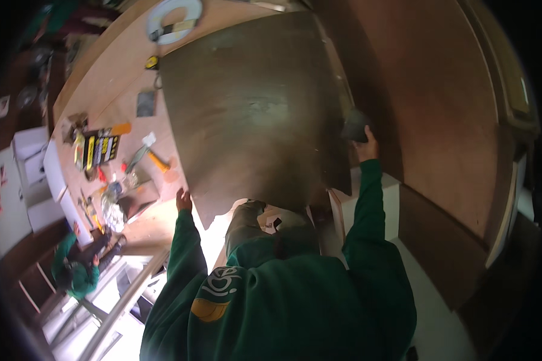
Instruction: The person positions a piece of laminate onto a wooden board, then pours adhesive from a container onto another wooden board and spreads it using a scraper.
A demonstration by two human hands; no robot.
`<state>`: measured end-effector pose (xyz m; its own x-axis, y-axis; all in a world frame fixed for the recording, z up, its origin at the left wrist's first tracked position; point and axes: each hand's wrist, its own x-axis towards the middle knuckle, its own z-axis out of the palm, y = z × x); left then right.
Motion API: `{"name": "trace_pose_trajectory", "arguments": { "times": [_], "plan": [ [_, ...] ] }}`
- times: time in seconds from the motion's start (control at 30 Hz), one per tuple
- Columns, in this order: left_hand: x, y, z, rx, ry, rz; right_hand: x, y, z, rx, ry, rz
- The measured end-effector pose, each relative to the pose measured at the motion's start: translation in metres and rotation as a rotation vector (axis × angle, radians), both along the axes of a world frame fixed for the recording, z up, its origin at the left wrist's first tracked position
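Observation:
A large dark brown sheet [247, 120] lies across the worktable in front of me, with pale scuffed patches and an uneven near edge. At its lower left edge is my left hand [185, 200], fingers bent against the rim. My right hand [367, 147], out at the sheet's right edge, is closed on a dark grey piece of sandpaper [355, 124]. A similar dark square [146, 104] lies on the table left of the sheet.
Left on the table [180, 114] are a hammer [156, 159], a black-and-yellow box [99, 149], a tape measure [152, 62] and a clear plastic bag [112, 207]. A white ring [156, 21] lies at the far edge. Brown panels [439, 90] stand right. Another person [78, 271] is lower left.

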<state>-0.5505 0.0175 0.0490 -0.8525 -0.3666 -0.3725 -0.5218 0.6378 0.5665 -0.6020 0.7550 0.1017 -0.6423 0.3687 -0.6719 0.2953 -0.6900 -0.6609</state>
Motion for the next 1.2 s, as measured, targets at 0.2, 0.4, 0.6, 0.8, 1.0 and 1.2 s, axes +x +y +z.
{"name": "trace_pose_trajectory", "arguments": {
  "times": [0.2,0.4,0.6,0.8,1.0,1.2],
  "plan": [
    [-0.107,-0.003,-0.017,0.042,0.210,0.015,-0.089,-0.017,0.009,0.225,-0.048,0.198],
    [-0.187,-0.018,-0.037,0.007,0.261,0.051,-0.152,-0.032,-0.004,0.269,-0.110,0.444],
    [-0.227,-0.004,-0.042,0.138,0.092,0.138,-0.176,-0.040,-0.006,0.400,-0.189,0.553],
    [-0.229,-0.047,0.006,0.217,0.237,0.062,-0.185,-0.052,-0.013,0.362,-0.162,0.491],
    [-0.223,0.016,0.095,0.769,0.019,0.159,-0.167,-0.048,0.002,0.361,-0.178,0.312],
    [-0.209,0.041,0.105,1.058,0.051,0.135,-0.155,-0.026,0.023,0.338,-0.107,0.249]
  ]
}}
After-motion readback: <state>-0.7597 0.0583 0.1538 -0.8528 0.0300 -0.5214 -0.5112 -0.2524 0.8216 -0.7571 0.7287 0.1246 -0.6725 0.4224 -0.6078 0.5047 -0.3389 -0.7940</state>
